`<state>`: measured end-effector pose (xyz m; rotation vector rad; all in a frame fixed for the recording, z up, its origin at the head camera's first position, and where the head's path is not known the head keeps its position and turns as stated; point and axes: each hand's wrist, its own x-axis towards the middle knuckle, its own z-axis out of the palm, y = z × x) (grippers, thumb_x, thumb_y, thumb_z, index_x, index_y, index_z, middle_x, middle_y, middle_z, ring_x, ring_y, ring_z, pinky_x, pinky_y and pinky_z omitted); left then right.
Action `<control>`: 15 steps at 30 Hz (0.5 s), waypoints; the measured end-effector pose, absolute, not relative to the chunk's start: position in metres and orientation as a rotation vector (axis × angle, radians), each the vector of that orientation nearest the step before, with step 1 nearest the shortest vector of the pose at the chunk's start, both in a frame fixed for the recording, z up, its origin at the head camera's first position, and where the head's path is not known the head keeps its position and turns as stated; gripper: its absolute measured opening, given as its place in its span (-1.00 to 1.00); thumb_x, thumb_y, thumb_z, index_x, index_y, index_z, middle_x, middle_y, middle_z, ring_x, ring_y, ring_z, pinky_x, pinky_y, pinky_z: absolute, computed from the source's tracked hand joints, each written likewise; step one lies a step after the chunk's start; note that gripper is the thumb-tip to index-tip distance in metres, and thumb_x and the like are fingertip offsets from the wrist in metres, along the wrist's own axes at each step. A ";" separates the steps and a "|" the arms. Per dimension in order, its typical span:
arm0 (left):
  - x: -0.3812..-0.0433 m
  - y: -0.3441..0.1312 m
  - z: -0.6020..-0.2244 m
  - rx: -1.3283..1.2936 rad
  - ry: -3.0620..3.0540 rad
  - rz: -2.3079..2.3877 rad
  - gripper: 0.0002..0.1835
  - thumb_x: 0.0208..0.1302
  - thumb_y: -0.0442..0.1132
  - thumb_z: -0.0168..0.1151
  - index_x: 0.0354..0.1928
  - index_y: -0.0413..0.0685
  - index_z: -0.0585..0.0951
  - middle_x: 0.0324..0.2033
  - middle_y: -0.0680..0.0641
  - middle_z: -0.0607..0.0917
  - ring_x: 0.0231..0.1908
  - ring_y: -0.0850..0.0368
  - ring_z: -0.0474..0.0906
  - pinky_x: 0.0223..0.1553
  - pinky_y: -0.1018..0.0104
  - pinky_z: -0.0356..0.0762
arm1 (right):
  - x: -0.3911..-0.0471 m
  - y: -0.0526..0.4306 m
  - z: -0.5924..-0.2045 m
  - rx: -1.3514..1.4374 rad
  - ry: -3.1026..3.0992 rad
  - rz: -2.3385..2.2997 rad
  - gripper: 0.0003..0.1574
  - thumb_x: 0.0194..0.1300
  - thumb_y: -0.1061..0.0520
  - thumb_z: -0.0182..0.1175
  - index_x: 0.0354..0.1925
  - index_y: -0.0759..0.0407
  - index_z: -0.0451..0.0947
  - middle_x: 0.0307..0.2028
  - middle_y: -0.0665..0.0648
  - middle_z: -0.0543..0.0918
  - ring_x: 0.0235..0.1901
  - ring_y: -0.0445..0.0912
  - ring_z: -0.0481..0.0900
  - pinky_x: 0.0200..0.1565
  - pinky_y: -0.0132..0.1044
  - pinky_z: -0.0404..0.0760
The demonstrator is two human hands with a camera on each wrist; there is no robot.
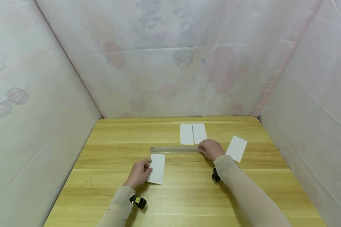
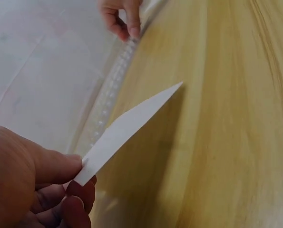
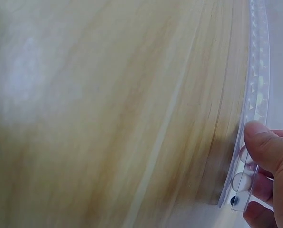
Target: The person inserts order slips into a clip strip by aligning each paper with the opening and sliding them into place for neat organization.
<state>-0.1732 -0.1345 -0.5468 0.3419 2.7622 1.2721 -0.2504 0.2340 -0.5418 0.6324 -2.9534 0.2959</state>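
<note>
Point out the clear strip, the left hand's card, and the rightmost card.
Clear strip [image 1: 174, 149]: head view, mid-length.
Held card [image 1: 157, 169]: head view, face centre.
Rightmost card [image 1: 236, 148]: head view, face centre.

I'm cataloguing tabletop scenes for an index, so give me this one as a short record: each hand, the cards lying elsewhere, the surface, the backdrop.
Left hand: pinches a white card by one edge
Right hand: grips one end of a clear strip
Paired cards: two, white, side by side beyond the strip
Angled card: white, lying to the right of the right hand
Surface: wooden table
Backdrop: pale printed sheeting
</note>
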 end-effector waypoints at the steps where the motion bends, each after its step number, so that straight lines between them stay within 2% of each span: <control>1: -0.173 -0.134 -0.547 0.334 2.752 1.289 -0.64 0.27 -0.39 0.22 0.10 -0.31 0.56 -0.41 0.04 0.56 -0.44 0.21 0.43 -0.38 0.35 0.46 | -0.250 0.234 -0.542 0.632 -2.954 0.293 -0.90 0.21 -0.01 0.34 -0.33 -0.05 0.70 -0.36 -0.11 0.65 -0.33 -0.14 0.59 -0.22 -0.16 0.60; 6: -0.175 -0.134 -0.548 0.224 2.601 1.502 -0.68 0.30 -0.42 0.17 0.08 -0.28 0.58 -0.35 -0.03 0.57 -0.36 0.15 0.45 -0.35 0.36 0.47 | -0.249 0.235 -0.541 0.646 -2.933 0.269 -0.93 0.20 0.00 0.36 -0.33 -0.06 0.69 -0.36 -0.10 0.65 -0.33 -0.13 0.59 -0.22 -0.15 0.60; 11: -0.177 -0.134 -0.546 0.088 2.456 1.676 -0.68 0.33 -0.40 0.16 0.10 -0.24 0.57 -0.29 -0.08 0.57 -0.35 0.12 0.44 -0.45 0.40 0.43 | -0.250 0.237 -0.540 0.648 -2.920 0.253 -0.93 0.18 0.01 0.37 -0.33 -0.07 0.69 -0.36 -0.10 0.64 -0.33 -0.12 0.59 -0.23 -0.15 0.60; 15: -0.178 -0.132 -0.547 0.013 2.426 1.714 -0.68 0.33 -0.37 0.17 0.11 -0.22 0.57 -0.26 -0.09 0.58 -0.31 0.11 0.45 -0.41 0.40 0.44 | -0.250 0.236 -0.541 0.635 -2.938 0.252 -0.92 0.18 0.00 0.37 -0.33 -0.08 0.69 -0.36 -0.11 0.64 -0.33 -0.13 0.58 -0.23 -0.15 0.60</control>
